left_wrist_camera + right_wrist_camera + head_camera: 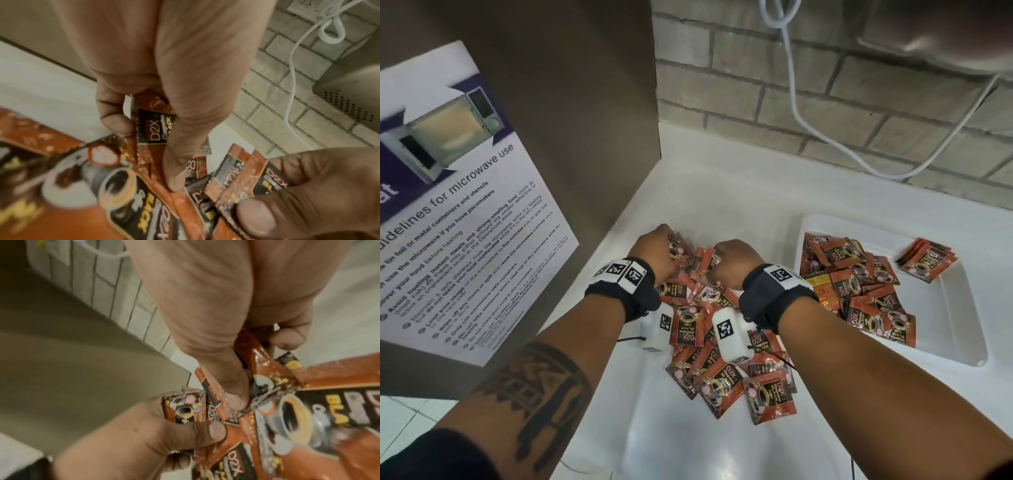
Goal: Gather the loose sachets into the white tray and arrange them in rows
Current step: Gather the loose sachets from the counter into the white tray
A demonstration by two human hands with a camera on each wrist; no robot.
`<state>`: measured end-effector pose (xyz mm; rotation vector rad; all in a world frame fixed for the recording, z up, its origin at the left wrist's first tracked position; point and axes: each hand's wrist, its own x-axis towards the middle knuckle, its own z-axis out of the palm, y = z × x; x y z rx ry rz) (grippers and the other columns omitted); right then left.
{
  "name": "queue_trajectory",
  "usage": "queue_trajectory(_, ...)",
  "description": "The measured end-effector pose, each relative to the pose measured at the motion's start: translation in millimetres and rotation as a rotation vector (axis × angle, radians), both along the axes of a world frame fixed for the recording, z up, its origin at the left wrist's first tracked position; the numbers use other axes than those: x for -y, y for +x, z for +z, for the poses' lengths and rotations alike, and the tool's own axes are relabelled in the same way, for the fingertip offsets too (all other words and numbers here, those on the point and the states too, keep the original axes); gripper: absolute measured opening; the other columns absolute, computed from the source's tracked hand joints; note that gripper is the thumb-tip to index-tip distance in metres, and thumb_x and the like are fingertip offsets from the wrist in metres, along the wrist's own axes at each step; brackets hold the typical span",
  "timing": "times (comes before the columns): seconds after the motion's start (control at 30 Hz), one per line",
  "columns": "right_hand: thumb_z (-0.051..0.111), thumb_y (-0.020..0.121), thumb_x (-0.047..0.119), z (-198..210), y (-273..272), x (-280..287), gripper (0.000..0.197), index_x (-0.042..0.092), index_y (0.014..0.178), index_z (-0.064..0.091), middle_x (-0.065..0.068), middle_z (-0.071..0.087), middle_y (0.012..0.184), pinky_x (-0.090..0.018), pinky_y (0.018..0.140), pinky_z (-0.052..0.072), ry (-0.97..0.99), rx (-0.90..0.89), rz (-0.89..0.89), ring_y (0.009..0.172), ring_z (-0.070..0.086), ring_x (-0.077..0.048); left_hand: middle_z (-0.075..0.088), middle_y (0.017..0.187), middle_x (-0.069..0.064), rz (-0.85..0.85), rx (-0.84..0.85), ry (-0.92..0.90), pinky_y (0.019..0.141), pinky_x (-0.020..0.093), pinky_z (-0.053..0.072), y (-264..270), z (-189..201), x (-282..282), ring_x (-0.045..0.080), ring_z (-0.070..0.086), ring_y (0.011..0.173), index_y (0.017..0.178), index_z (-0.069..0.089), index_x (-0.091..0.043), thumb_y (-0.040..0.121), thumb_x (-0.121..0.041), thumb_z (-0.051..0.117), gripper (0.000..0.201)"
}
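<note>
Red foil everywhere: the loose sachets (726, 346) lie heaped on the white counter (688, 192), just left of the white tray (945, 308), and both hands are down at the far edge of the heap. Left hand (659, 246) has its thumb and fingers pinched on a sachet (153, 125), standing it on edge; the left wrist view shows the label clearly between them. Right hand (734, 260) is curled round a small fan of sachets (244, 177), thumb pressing them flat against the fingers. So both are loaded, and this looks like the gathering step.

Over in the tray, a jumble of sachets (856, 291) sprawls along the near-left side, with one neat little stack (928, 258) apart by the far rim. No real rows yet, I'd say.

To do this well, square the edges together before lifting, all labels facing one way, and keep the grip firm, because glossy packets will likely slide apart. Carry them low to the tray and set them beside that tidy stack rather than on the jumble.
</note>
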<state>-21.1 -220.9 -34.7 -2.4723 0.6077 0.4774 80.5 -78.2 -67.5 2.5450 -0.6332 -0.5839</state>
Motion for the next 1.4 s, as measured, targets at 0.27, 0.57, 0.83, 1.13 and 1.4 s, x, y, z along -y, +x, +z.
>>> queue_trajectory(0.27,0.081,0.079,0.016,23,-15,37,0.019,0.02,0.09,0.066,0.003,0.072,0.089,-0.029,0.072,0.055,0.341,0.498,-0.456,0.079,0.068,-0.017,0.071,0.102,-0.001,0.034,0.001,-0.233,0.087,0.036,0.055,28,45,7,0.022,0.068,0.094,0.102,0.06,-0.019,0.059,-0.027,0.09,0.053)
queue_trajectory(0.57,0.081,0.08,0.012,64,-90,119,0.012,0.015,0.084,0.07,-0.002,0.075,0.08,-0.028,0.061,0.053,0.507,0.702,-0.807,0.058,0.067,-0.011,0.076,0.1,-0.001,-0.185,-0.219,-0.441,0.089,0.042,0.06,-33,68,98,0.016,0.073,0.095,0.106,0.069,-0.015,0.058,-0.028,0.091,0.054)
queue_trajectory(0.83,0.075,0.085,0.017,32,-156,155,0.022,0.016,0.076,0.055,-0.002,0.058,0.069,-0.027,0.065,0.052,0.243,0.342,-0.814,0.057,0.052,-0.018,0.073,0.103,0.005,-0.389,-0.237,-0.258,0.086,0.042,0.058,-103,51,171,0.023,0.069,0.094,0.112,0.065,-0.011,0.067,-0.031,0.085,0.053)
queue_trajectory(1.13,0.075,0.082,0.015,24,-156,149,0.013,0.02,0.076,0.064,-0.01,0.074,0.09,-0.045,0.083,0.058,0.097,0.22,-0.645,0.086,0.071,-0.032,0.064,0.119,0.006,-0.452,-0.049,-0.063,0.081,0.03,0.05,-128,39,184,0.023,0.061,0.101,0.134,0.049,-0.011,0.088,-0.02,0.074,0.053)
queue_trajectory(1.4,0.07,0.085,0.025,21,-149,158,0.03,0.022,0.115,0.067,-0.006,0.069,0.119,-0.043,0.094,0.054,0.062,0.246,-0.718,0.108,0.065,-0.028,0.035,0.147,0.01,-0.519,0.045,0.002,0.109,0.042,0.041,-128,45,173,0.031,0.037,0.135,0.141,0.047,-0.015,0.078,-0.035,0.083,0.076)
